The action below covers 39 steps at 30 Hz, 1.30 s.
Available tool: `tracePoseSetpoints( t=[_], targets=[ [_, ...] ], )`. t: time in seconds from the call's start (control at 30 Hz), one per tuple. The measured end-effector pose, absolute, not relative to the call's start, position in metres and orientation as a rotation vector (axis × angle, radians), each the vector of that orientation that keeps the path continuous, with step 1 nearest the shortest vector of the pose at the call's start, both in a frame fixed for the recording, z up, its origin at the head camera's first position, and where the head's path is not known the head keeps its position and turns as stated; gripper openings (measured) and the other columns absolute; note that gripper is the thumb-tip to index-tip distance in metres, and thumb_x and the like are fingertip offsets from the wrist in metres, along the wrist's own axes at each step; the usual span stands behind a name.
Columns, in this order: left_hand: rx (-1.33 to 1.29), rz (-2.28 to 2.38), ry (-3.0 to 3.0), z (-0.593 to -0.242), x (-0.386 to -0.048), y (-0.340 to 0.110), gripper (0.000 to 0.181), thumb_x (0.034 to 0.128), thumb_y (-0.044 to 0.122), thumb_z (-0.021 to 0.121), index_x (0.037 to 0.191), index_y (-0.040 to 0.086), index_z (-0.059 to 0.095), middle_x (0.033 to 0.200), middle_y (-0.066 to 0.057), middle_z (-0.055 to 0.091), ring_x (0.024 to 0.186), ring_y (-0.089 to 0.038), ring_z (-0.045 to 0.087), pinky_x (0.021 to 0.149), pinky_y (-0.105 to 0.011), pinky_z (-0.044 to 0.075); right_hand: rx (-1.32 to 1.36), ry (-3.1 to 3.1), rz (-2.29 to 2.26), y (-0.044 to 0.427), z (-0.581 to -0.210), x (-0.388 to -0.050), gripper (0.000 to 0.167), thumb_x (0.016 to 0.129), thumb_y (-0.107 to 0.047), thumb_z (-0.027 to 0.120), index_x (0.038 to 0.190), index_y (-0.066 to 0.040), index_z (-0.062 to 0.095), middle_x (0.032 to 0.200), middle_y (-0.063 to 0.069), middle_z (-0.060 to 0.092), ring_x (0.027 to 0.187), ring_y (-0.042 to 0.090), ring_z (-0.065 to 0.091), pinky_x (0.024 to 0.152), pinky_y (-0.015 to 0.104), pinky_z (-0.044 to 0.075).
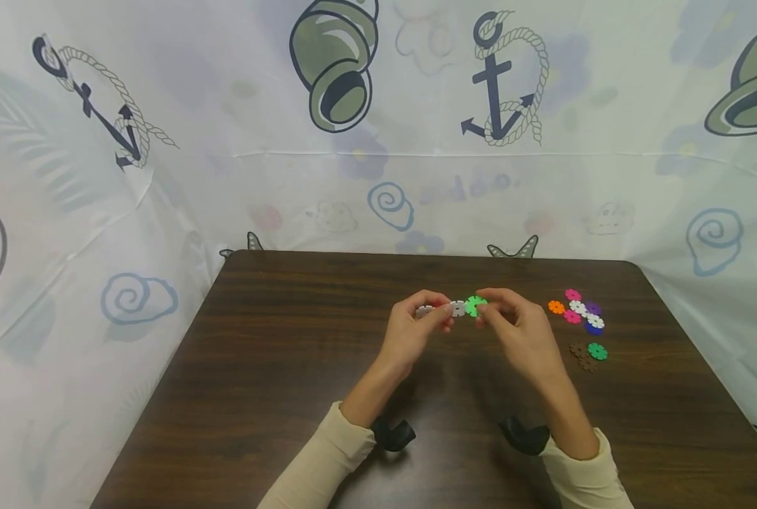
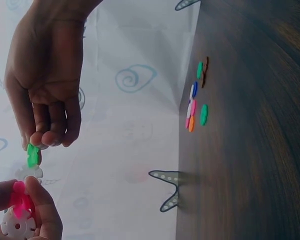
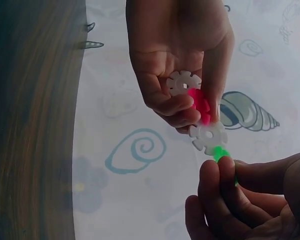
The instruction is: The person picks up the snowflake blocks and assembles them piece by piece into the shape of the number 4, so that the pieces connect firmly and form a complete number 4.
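Observation:
In the head view my left hand point(image 1: 413, 329) grips a short chain of slotted flower discs above the table. It runs from a white disc point(image 3: 184, 83) through a pink disc point(image 3: 201, 106) to a second white disc point(image 3: 208, 138). The fingers pinch around the pink one. My right hand point(image 1: 523, 336) pinches a light green disc point(image 1: 476, 305) between thumb and fingertips. The green disc's edge meets the rim of the second white disc, turned crosswise to it; how deeply the slots are engaged is hard to tell.
Loose discs lie right of my right hand: an orange disc point(image 1: 555, 307), pink discs point(image 1: 572, 317), white, purple and blue ones. Nearer stand out a green disc point(image 1: 597, 351) and brown discs point(image 1: 587, 363). The dark wooden table point(image 1: 276, 367) ends at a printed cloth backdrop point(image 1: 225, 106).

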<state>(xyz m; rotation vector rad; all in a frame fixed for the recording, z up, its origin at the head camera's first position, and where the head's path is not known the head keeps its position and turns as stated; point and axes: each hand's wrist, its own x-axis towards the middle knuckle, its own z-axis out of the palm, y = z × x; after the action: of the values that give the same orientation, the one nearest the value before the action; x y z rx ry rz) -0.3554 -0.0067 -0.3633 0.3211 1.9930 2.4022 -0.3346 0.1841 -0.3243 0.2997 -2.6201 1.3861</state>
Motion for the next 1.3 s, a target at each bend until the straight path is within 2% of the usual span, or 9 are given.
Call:
tracePoseSetpoints(
  t=[0.23,0.37,0.47,0.73,0.9,1.07,1.23,1.3],
  targets=[
    [0.333,2.421,1.999,-0.362,-0.355,-0.006,0.016,0.0967,0.01,0.072,0.105,-0.003,0.071,0.087,-0.005,0.068,0.08,-0.024,0.069,0.078,-0.027,0.062,0.297,-2.616,1.399,0.184,-0.324,-0.335,0.032,0.106,-0.027,0.06,0.13,-0.007,0.067,0.096,0.011,0.078,0.084,0.02,0.068,0.072,0.024,0.053],
    [0.337,2.458,1.993,-0.363,-0.355,-0.004,0.015,0.0963,0.008,0.071,0.103,-0.006,0.071,0.085,-0.004,0.068,0.076,-0.02,0.068,0.074,-0.024,0.061,0.285,-2.605,1.405,0.182,-0.325,-0.336,0.03,0.106,-0.025,0.06,0.129,-0.007,0.067,0.096,0.012,0.078,0.083,0.02,0.068,0.069,0.024,0.051],
    [0.34,2.493,1.985,-0.365,-0.356,-0.002,0.014,0.0958,0.005,0.071,0.101,-0.008,0.07,0.083,-0.005,0.067,0.073,-0.016,0.067,0.072,-0.023,0.061,0.272,-2.596,1.406,0.18,-0.325,-0.336,0.029,0.105,-0.023,0.061,0.128,-0.006,0.068,0.097,0.014,0.078,0.082,0.02,0.067,0.066,0.024,0.05],
    [0.32,2.509,2.038,-0.366,-0.357,-0.002,0.012,0.0942,0.003,0.072,0.098,-0.008,0.071,0.078,-0.002,0.067,0.072,-0.021,0.065,0.071,-0.027,0.061,0.255,-2.573,1.462,0.172,-0.327,-0.339,0.027,0.104,-0.019,0.064,0.126,-0.004,0.068,0.093,0.015,0.078,0.076,0.02,0.063,0.057,0.025,0.043],
    [0.328,2.501,2.066,-0.366,-0.358,-0.001,0.012,0.0942,0.004,0.072,0.098,-0.007,0.072,0.081,-0.011,0.068,0.072,-0.019,0.066,0.071,-0.029,0.061,0.215,-2.57,1.562,0.172,-0.326,-0.341,0.026,0.104,-0.017,0.063,0.126,-0.003,0.068,0.094,0.017,0.078,0.068,0.013,0.057,0.052,0.028,0.033],
    [0.303,2.487,2.121,-0.367,-0.358,0.0,0.012,0.0944,0.008,0.073,0.098,-0.004,0.074,0.081,-0.008,0.069,0.072,-0.017,0.066,0.072,-0.034,0.062,0.204,-2.567,1.649,0.173,-0.328,-0.343,0.029,0.104,-0.019,0.062,0.128,-0.003,0.067,0.098,0.02,0.077,0.08,0.011,0.067,0.058,0.027,0.037],
    [0.309,2.438,2.126,-0.369,-0.356,0.002,0.012,0.0949,0.01,0.074,0.1,-0.001,0.074,0.081,-0.008,0.07,0.069,-0.011,0.063,0.067,-0.027,0.056,0.211,-2.585,1.659,0.179,-0.33,-0.343,0.03,0.105,-0.022,0.062,0.129,-0.004,0.066,0.095,0.016,0.078,0.088,0.017,0.07,0.069,0.026,0.045],
    [0.313,2.419,2.133,-0.368,-0.355,0.002,0.012,0.0947,0.011,0.074,0.1,0.001,0.074,0.081,-0.01,0.071,0.069,-0.013,0.064,0.065,-0.025,0.055,0.216,-2.589,1.664,0.181,-0.33,-0.342,0.031,0.105,-0.024,0.062,0.129,-0.005,0.066,0.094,0.012,0.078,0.089,0.017,0.071,0.072,0.027,0.046]
  ],
)
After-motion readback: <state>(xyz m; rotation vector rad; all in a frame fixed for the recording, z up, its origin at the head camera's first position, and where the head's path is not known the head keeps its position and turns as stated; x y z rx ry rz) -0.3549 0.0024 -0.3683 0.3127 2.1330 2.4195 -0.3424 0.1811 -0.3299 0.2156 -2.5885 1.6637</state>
